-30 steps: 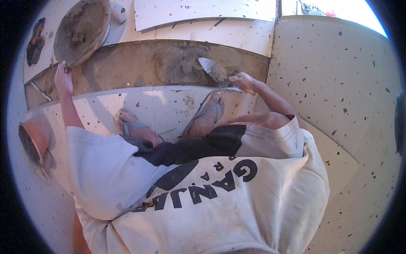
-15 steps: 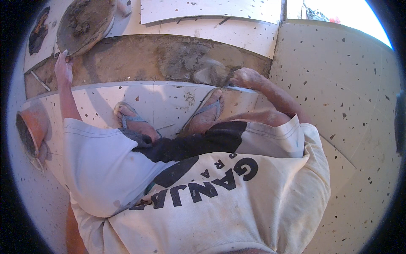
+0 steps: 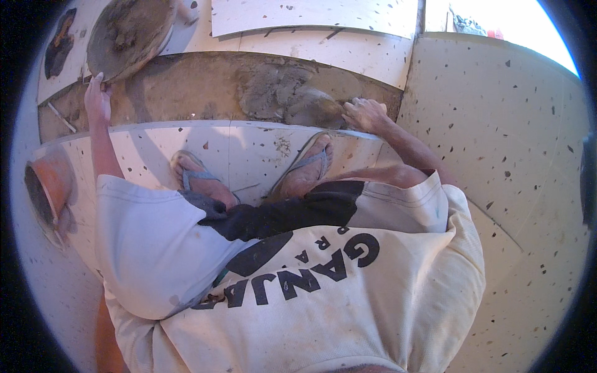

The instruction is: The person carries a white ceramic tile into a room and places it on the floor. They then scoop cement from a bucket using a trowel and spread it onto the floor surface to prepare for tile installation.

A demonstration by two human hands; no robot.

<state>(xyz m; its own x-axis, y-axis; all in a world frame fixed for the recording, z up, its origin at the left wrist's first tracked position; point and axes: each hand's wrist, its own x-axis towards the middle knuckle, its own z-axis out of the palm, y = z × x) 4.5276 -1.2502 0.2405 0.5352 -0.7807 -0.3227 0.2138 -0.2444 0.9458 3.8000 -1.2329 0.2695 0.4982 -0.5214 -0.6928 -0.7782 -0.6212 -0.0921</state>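
My left hand reaches to the near-left rim of a round mortar basin, its fingers closed at the edge. Grey wet mortar lies inside the basin. On the right, my right hand is closed around the handle end of a trowel. The trowel's blade is smeared with mortar and hard to tell from it. It rests against the right end of a spread patch of mortar, in a bare brown strip between pale speckled tiles.
An orange bucket lies tipped at the left. Speckled tiles cover the floor to the right, and a loose tile overlaps the far row. A thin white stick lies at the strip's left end. My sandalled feet stand on the near tiles.
My right hand has turned slightly at the mortar's right end, and the shiny patch there now looks duller and greyer. My left hand stays at the basin rim. The view has shifted a little.
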